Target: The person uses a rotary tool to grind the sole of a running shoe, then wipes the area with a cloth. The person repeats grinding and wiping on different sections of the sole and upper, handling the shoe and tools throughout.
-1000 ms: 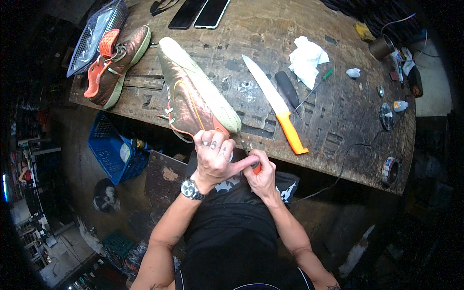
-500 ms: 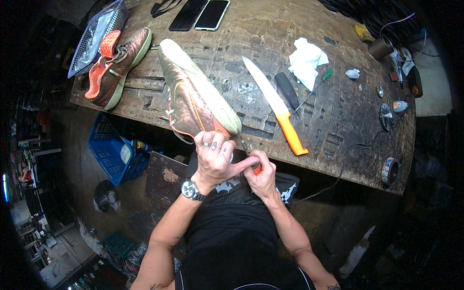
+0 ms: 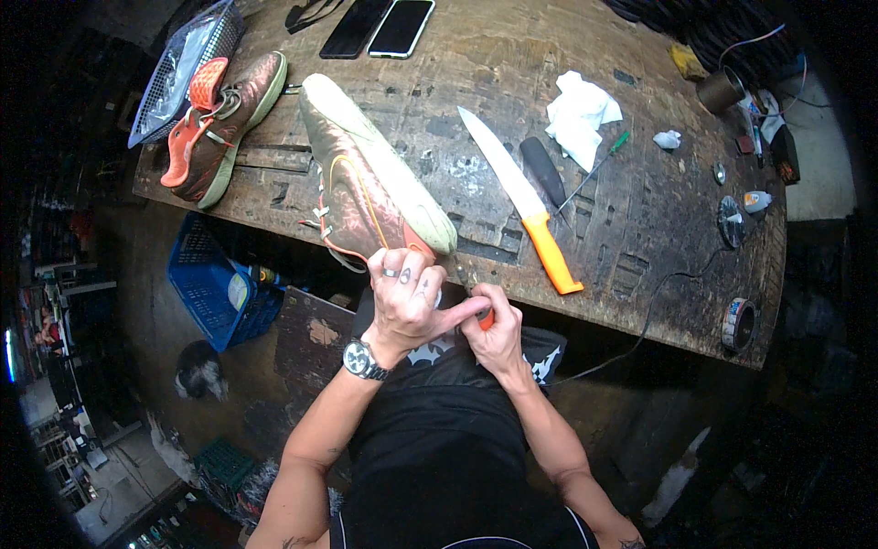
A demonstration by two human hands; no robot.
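Note:
A brown sneaker (image 3: 352, 197) with coral trim lies on its side on the workbench, its pale sole (image 3: 389, 165) facing right and its heel at the near edge. My left hand (image 3: 407, 297) is closed at that heel, fingers curled over it; its thumb stretches right to my right hand. In my right hand (image 3: 496, 339) is a small red and dark handle-like piece (image 3: 486, 318), mostly hidden by the fingers, so its kind is unclear. To the right lies a large knife (image 3: 517, 192) with an orange handle, beside a dark grey handle-shaped piece (image 3: 543, 171) and a thin green-handled tool (image 3: 594, 171).
The matching sneaker (image 3: 229, 128) stands at the left, by a blue-grey basket (image 3: 215, 59). Two phones (image 3: 401, 27) lie at the back. Crumpled white paper (image 3: 581, 114), a tape roll (image 3: 739, 325) and a cable (image 3: 654, 311) are at right. Below the bench's left side sits a blue crate (image 3: 215, 293).

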